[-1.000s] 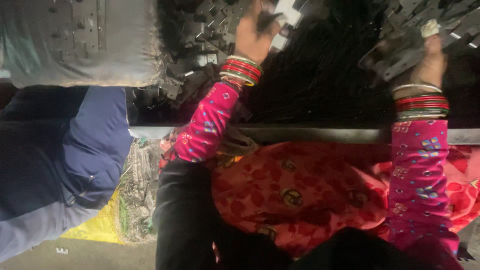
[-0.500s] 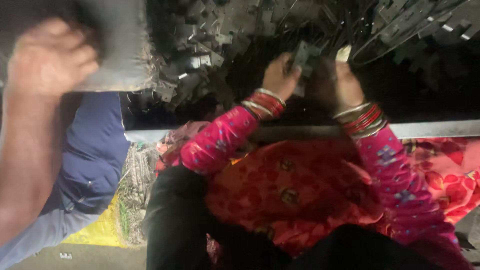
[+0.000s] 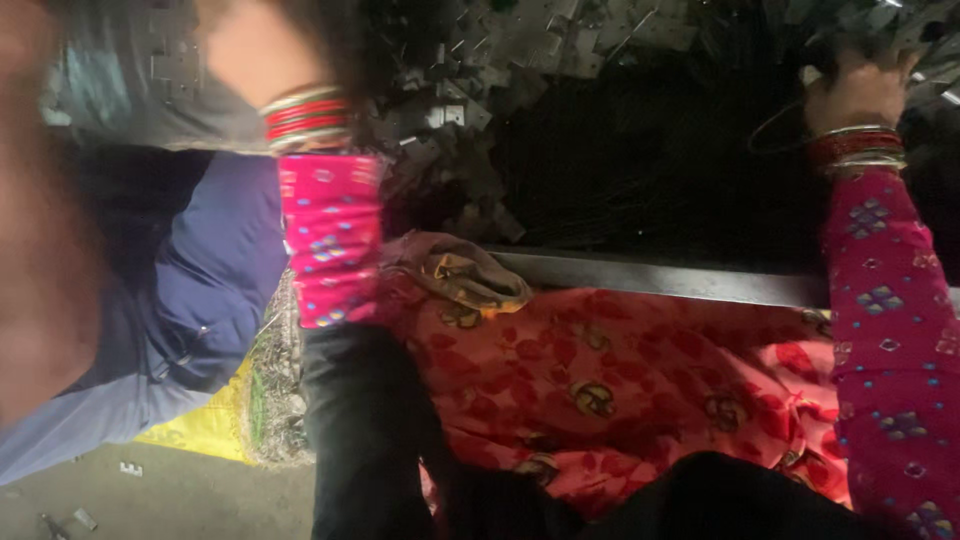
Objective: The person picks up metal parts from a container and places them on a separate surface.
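Observation:
My left hand (image 3: 250, 50) is raised at the upper left, blurred, above red and gold bangles (image 3: 300, 112) and a pink patterned sleeve. It hovers by a grey metal box (image 3: 130, 70); its fingers are cut off and smeared. My right hand (image 3: 855, 92) reaches to the upper right, fingers curled down into a heap of small grey metal pieces (image 3: 900, 40). More such stamped metal pieces (image 3: 470, 90) lie scattered over the dark work surface (image 3: 650, 170) between both hands. What either hand holds is hidden.
A metal rail (image 3: 650, 278) edges the work surface over my lap, which is covered in red patterned cloth (image 3: 600, 380). Another person in blue clothing (image 3: 210, 270) sits at the left, with a blurred arm (image 3: 40, 250) close by. Yellow sacking (image 3: 200, 425) lies on the floor.
My hands were together over the pieces half a second ago; now they have spread apart, the left swinging far left toward the grey box and the right going out to the right-hand heap.

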